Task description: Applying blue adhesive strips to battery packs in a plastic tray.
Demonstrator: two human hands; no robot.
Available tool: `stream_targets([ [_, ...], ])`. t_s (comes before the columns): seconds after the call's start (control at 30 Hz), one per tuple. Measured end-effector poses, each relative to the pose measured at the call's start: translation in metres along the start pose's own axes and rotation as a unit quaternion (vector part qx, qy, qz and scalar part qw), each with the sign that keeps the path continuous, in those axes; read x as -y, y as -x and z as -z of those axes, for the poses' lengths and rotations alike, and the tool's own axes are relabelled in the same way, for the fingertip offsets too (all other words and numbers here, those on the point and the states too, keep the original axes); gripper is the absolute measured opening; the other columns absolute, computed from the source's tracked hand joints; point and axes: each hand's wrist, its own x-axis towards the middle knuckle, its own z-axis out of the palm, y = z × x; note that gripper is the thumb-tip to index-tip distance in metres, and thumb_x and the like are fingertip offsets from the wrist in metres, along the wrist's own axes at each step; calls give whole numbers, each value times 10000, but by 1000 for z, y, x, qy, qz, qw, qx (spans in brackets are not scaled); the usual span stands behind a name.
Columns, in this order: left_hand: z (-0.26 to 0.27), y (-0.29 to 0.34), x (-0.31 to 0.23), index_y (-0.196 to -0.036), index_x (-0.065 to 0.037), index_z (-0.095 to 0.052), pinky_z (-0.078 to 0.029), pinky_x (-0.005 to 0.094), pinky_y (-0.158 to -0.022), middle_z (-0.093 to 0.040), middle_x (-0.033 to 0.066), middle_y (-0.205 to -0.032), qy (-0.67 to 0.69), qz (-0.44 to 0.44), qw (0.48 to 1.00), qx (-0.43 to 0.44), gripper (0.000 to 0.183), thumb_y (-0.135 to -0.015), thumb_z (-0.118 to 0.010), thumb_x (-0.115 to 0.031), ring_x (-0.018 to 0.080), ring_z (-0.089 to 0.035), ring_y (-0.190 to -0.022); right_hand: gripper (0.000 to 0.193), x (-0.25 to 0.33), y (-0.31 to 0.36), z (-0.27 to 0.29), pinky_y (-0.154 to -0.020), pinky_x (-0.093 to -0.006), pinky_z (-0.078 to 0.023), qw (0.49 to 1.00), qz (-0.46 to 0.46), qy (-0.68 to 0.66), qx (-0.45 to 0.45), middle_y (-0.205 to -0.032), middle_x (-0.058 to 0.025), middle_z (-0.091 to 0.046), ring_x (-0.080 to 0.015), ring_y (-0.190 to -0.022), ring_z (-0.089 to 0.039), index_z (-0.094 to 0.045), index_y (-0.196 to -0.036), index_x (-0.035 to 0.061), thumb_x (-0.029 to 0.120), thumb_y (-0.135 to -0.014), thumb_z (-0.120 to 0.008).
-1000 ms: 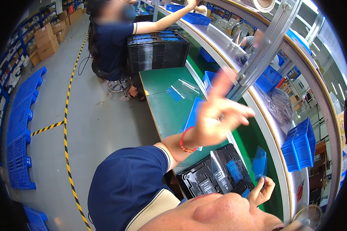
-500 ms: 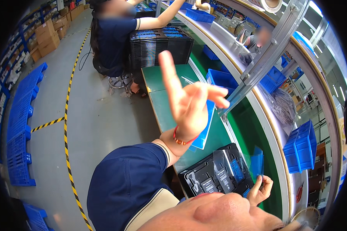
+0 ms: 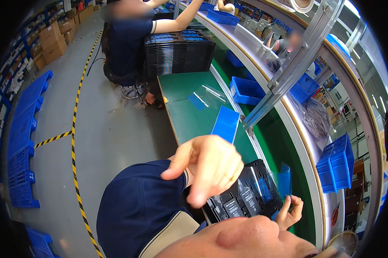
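Note:
My left hand (image 3: 207,167) hangs over the near part of the green bench, thumb and forefinger spread and the other fingers partly bent. Nothing shows in it. Lower right, my right hand (image 3: 290,213) pinches the bottom edge of a thin, see-through blue film (image 3: 284,179), which stands upright. Between the hands lies a black plastic tray (image 3: 259,165) with flat black battery packs (image 3: 247,198) in it, partly hidden by my left hand. A glossy clear film seems to lie over some of the packs. Just beyond my left hand is a blue sheet (image 3: 226,122).
Farther along the green bench (image 3: 183,92) lie a small blue piece (image 3: 197,102) and clear film with white strips. A tall stack of black trays (image 3: 179,53) stands beside a seated co-worker (image 3: 127,47). A metal post (image 3: 284,81) and blue bins (image 3: 247,90) flank the right side.
My left hand has come down and nearer from above the bench, turning over, so the blue sheet and white strips show. My right hand with the film has barely shifted.

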Motion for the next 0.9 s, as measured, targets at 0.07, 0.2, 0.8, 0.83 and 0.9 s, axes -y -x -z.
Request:
stream_targets([
  [0.07,1,1,-1,-1168,39,-591,-493,276,-499,-684,115,-841,-7,60,991,116,522,-860,-658,-377,200,-651,-616,82,0,0,0,-659,-257,-438,1000,-2,2,-2,-746,-92,-567,-170,-688,-533,-543,-831,-15,-42,-828,-620],
  [0.2,-7,3,1,-1174,-27,-607,-489,296,-517,-675,106,-938,-124,150,958,211,483,-867,-643,-398,219,-657,-697,80,1,-2,-2,-644,-254,-438,1000,4,4,8,-736,-94,-569,-170,-673,-534,-550,-823,-18,-39,-823,-627],
  [0.8,-16,9,18,-1111,-150,-637,-466,374,-592,-588,114,-948,-134,119,976,122,345,-862,-653,-387,300,-587,-768,73,3,-1,-1,-638,-258,-444,1000,6,7,19,-723,-97,-569,-171,-659,-534,-560,-816,-26,-28,-819,-634],
  [0.83,-16,9,18,-1111,-150,-637,-466,374,-592,-588,114,-948,-134,119,976,122,345,-862,-653,-387,300,-587,-768,74,3,-1,0,-639,-258,-444,1000,5,10,19,-725,-97,-571,-170,-661,-536,-561,-814,-26,-27,-818,-635],
  [0.9,-16,9,19,-1099,-159,-645,-464,375,-590,-582,116,-953,-132,123,976,122,337,-860,-653,-395,298,-585,-770,74,5,-3,-1,-639,-258,-445,1000,3,12,20,-726,-98,-572,-170,-662,-537,-562,-814,-26,-28,-817,-636],
])
